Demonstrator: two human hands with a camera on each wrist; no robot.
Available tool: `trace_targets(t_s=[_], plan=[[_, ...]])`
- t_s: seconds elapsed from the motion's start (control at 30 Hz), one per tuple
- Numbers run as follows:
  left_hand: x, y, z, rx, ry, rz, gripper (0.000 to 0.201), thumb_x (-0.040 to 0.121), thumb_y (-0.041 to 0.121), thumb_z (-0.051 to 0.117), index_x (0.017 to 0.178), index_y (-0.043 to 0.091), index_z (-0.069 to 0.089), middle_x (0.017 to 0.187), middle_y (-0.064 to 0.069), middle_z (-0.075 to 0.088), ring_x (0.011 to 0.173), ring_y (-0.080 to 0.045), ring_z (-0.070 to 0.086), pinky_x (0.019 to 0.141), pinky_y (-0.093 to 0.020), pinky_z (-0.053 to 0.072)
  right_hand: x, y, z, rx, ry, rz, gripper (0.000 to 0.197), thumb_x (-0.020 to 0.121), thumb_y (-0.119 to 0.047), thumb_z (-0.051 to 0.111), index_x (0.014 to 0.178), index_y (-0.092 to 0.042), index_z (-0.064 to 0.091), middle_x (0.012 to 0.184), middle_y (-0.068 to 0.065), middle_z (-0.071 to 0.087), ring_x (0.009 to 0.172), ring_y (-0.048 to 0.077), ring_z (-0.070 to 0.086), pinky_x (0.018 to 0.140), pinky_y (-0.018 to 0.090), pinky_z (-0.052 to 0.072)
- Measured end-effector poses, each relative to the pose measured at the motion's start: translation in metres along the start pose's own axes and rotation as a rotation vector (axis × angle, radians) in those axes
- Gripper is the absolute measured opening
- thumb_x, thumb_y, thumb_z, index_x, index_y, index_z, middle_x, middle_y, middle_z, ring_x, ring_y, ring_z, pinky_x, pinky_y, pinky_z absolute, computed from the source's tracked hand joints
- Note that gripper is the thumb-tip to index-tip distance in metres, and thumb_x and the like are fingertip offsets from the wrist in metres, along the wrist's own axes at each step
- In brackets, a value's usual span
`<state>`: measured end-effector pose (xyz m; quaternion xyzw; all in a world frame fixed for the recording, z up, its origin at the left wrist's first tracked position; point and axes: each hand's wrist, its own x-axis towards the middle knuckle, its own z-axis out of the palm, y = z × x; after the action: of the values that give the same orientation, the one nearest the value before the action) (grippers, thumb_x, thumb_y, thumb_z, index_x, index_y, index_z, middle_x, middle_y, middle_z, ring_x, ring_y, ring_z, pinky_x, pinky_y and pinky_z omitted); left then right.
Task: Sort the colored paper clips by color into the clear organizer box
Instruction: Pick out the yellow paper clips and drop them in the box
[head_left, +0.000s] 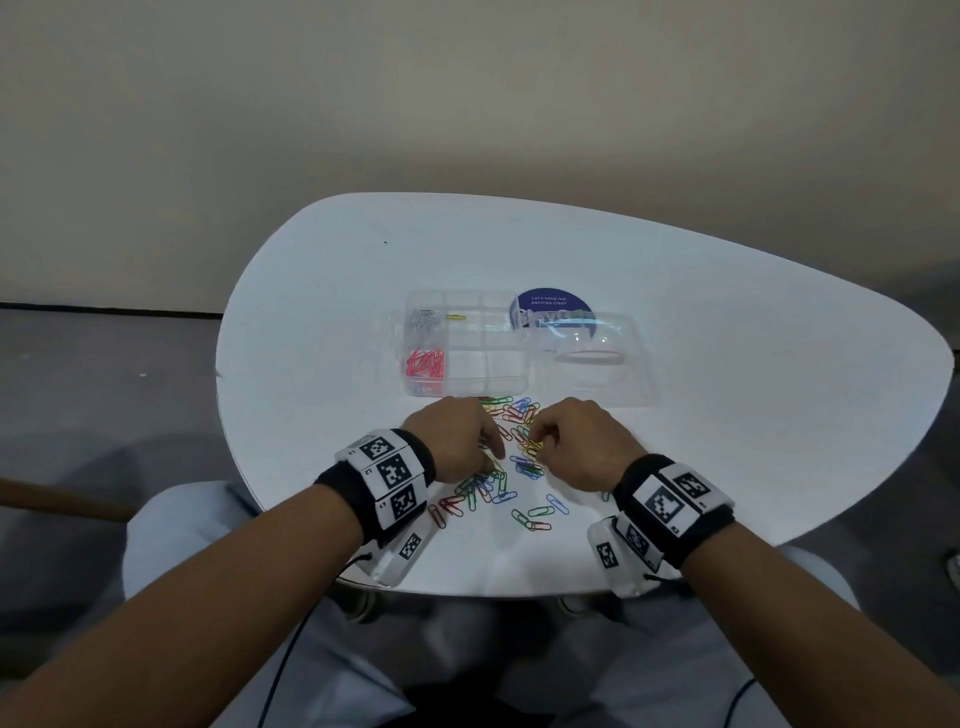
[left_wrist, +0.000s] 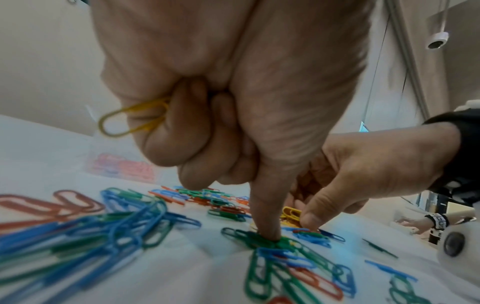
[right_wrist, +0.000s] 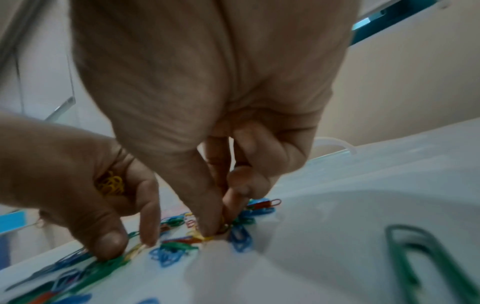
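Note:
Loose blue, green, red and yellow paper clips (head_left: 506, 467) lie in a pile on the white table (head_left: 727, 395), in front of the clear organizer box (head_left: 483, 364). My left hand (head_left: 493, 452) grips several yellow clips (left_wrist: 130, 117) in its curled fingers, and one fingertip (left_wrist: 267, 232) presses on green clips. My right hand (head_left: 537, 441) pinches a yellow clip (right_wrist: 207, 237) in the pile between thumb and forefinger. In the box, pink clips (head_left: 426, 362) fill a left compartment, silver clips (head_left: 426, 318) sit behind them, and one yellow clip (head_left: 456, 316) lies beside those.
The box's clear lid (head_left: 592, 364) lies open to the right, partly over a round blue sticker (head_left: 553, 304). A single green clip (right_wrist: 426, 263) lies near my right wrist. The table's front edge runs just below my wrists, above my lap.

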<state>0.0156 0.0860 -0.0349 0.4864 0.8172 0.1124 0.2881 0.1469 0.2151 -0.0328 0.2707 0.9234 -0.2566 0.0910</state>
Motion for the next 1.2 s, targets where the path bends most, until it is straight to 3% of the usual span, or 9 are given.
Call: trace_targets(t_s=[0.17, 0.3, 0.43, 0.53, 0.67, 0.83, 0.97, 1.13, 1.2], plan=[[0.001, -0.005, 0.001, -0.016, 0.005, -0.051, 0.01, 0.084, 0.021, 0.071, 0.074, 0.025, 0.071, 0.094, 0.01, 0.07, 0.091, -0.011, 0.063, 0.076, -0.027, 0.049, 0.004, 0.002, -0.001, 0.057, -0.012, 0.012, 0.014, 0.081, -0.004, 0.06, 0.075, -0.012, 0.069, 0.078, -0.001, 0.067, 0.076, 0.018, 0.062, 0.07, 0.029, 0.051], [0.0, -0.009, -0.003, -0.154, -0.018, -0.063, 0.01, 0.087, 0.022, 0.071, 0.079, 0.018, 0.075, 0.085, 0.008, 0.072, 0.077, -0.004, 0.061, 0.069, -0.023, 0.047, 0.005, 0.008, -0.007, 0.242, 0.006, 0.01, 0.003, 0.08, -0.008, 0.074, 0.078, -0.008, 0.073, 0.075, -0.002, 0.068, 0.064, 0.007, 0.058, 0.062, 0.021, 0.045], [-0.001, -0.012, -0.013, -0.514, 0.056, -0.088, 0.013, 0.088, 0.026, 0.071, 0.081, 0.015, 0.073, 0.072, 0.018, 0.067, 0.067, 0.007, 0.058, 0.06, -0.015, 0.041, 0.005, 0.01, -0.016, 0.352, 0.053, 0.007, 0.006, 0.078, -0.009, 0.079, 0.078, -0.012, 0.073, 0.074, -0.002, 0.068, 0.063, 0.005, 0.057, 0.06, 0.016, 0.043], [-0.004, -0.012, -0.018, -0.715, 0.035, -0.159, 0.015, 0.092, 0.027, 0.066, 0.089, 0.012, 0.07, 0.051, 0.014, 0.054, 0.044, -0.004, 0.038, 0.046, -0.019, 0.03, 0.002, 0.008, -0.021, 0.498, 0.061, 0.022, 0.009, 0.078, -0.004, 0.078, 0.081, -0.01, 0.073, 0.072, 0.003, 0.067, 0.06, 0.008, 0.057, 0.052, 0.013, 0.042], [-0.004, -0.014, -0.019, -0.836, -0.009, -0.184, 0.015, 0.093, 0.027, 0.064, 0.088, 0.014, 0.067, 0.053, 0.005, 0.038, 0.044, -0.01, 0.025, 0.04, -0.02, 0.022, 0.0, 0.002, -0.024, 0.543, 0.041, 0.03, 0.012, 0.081, -0.003, 0.075, 0.092, -0.008, 0.076, 0.069, 0.001, 0.068, 0.049, -0.002, 0.053, 0.048, 0.01, 0.04], [-0.008, -0.009, -0.019, -1.016, -0.029, -0.224, 0.025, 0.099, 0.02, 0.052, 0.074, 0.017, 0.052, 0.053, 0.007, 0.033, 0.042, -0.008, 0.022, 0.036, -0.016, 0.017, -0.001, -0.003, -0.023, 0.516, 0.051, 0.042, 0.002, 0.082, -0.01, 0.077, 0.083, -0.009, 0.078, 0.062, -0.004, 0.067, 0.047, -0.002, 0.052, 0.047, 0.012, 0.04], [-0.007, -0.009, -0.019, -1.157, -0.029, -0.295, 0.03, 0.094, 0.021, 0.041, 0.065, 0.019, 0.035, 0.053, 0.004, 0.03, 0.043, -0.01, 0.017, 0.036, -0.017, 0.013, 0.0, -0.005, -0.027, 0.497, 0.06, 0.055, 0.01, 0.079, -0.016, 0.081, 0.071, -0.012, 0.076, 0.049, -0.008, 0.061, 0.039, -0.001, 0.046, 0.041, 0.012, 0.035], [-0.004, -0.012, -0.019, -1.404, -0.077, -0.281, 0.019, 0.084, 0.019, 0.035, 0.064, 0.02, 0.035, 0.053, 0.004, 0.026, 0.042, -0.01, 0.013, 0.038, -0.014, 0.008, 0.001, -0.008, -0.032, 0.423, 0.103, 0.032, 0.011, 0.077, -0.022, 0.083, 0.072, -0.013, 0.079, 0.055, -0.005, 0.067, 0.045, 0.0, 0.053, 0.054, 0.021, 0.044], [-0.003, -0.012, -0.019, -1.55, -0.121, -0.255, 0.021, 0.082, 0.018, 0.034, 0.062, 0.019, 0.035, 0.052, 0.004, 0.025, 0.038, -0.008, 0.015, 0.037, -0.013, 0.008, -0.001, -0.018, -0.038, 0.404, 0.12, -0.011, 0.01, 0.078, -0.022, 0.082, 0.074, -0.013, 0.08, 0.06, -0.004, 0.07, 0.047, -0.001, 0.054, 0.054, 0.019, 0.045]])
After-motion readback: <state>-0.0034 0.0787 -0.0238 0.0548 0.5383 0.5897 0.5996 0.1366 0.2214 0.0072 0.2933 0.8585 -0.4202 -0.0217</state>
